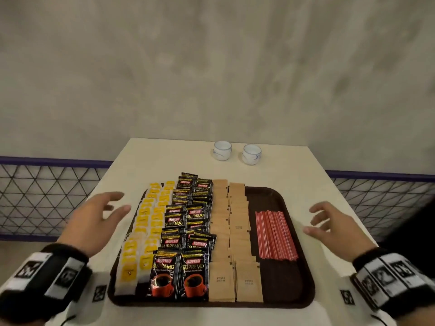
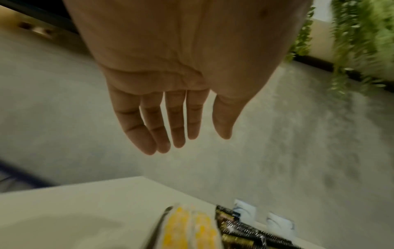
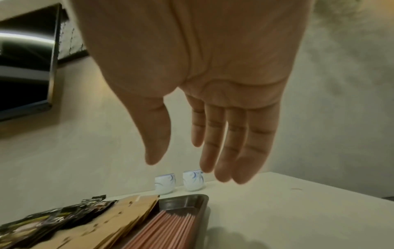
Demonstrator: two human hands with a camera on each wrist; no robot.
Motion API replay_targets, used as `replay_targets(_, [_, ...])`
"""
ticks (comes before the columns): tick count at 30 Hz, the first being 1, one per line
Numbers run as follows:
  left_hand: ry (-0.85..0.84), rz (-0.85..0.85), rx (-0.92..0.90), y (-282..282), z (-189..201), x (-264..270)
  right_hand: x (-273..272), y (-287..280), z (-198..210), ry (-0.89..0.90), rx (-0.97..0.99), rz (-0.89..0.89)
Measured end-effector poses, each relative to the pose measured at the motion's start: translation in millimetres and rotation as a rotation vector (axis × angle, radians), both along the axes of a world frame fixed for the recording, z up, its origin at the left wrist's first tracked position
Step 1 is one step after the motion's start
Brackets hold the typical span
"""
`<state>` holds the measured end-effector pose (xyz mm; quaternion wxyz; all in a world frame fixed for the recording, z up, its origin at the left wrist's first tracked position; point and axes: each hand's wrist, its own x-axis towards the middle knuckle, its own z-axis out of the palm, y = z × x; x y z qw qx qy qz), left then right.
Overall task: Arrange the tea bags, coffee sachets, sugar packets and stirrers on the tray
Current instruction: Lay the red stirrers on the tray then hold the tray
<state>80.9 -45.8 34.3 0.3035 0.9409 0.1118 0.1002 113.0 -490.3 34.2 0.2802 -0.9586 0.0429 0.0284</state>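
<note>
A dark brown tray (image 1: 295, 292) sits on the white table and carries four groups side by side. Yellow tea bags (image 1: 143, 234) fill the left rows, black coffee sachets (image 1: 188, 234) come beside them, then brown sugar packets (image 1: 231, 236), then a bundle of red stirrers (image 1: 274, 234) on the right. My left hand (image 1: 103, 212) hovers just left of the tray, fingers spread and holding nothing. My right hand (image 1: 327, 224) hovers just right of the tray, also empty with relaxed fingers. The wrist views show both palms (image 2: 181, 67) (image 3: 202, 67) bare.
Two small white cups with blue marks (image 1: 222, 150) (image 1: 251, 154) stand at the table's far edge. A grey wall rises behind the table (image 1: 329, 208). Wire mesh railings (image 1: 47, 196) run on both sides below table level.
</note>
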Motion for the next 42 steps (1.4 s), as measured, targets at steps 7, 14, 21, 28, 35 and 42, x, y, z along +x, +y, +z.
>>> replay_targets(7, [0.017, -0.335, 0.226, -71, 23, 151, 120, 34, -3, -0.005, -0.199, 0.111])
replay_targets(14, [0.165, -0.468, 0.357, -134, -22, 276, 237, 65, -26, -0.042, -0.33, 0.26])
replay_targets(21, [0.303, -0.514, 0.391, -166, -23, 338, 302, 85, -55, 0.039, -0.344, 0.281])
replay_targets(28, [0.278, -0.426, 0.42, -182, -23, 347, 300, 63, -47, 0.045, -0.457, 0.214])
replay_targets(35, [0.216, -0.585, 0.325, -237, -26, 320, 221, -28, -49, 0.067, -0.442, 0.085])
replay_targets(42, [0.207, -0.835, 0.275, -322, -26, 265, 85, -79, -47, 0.026, -0.374, -0.038])
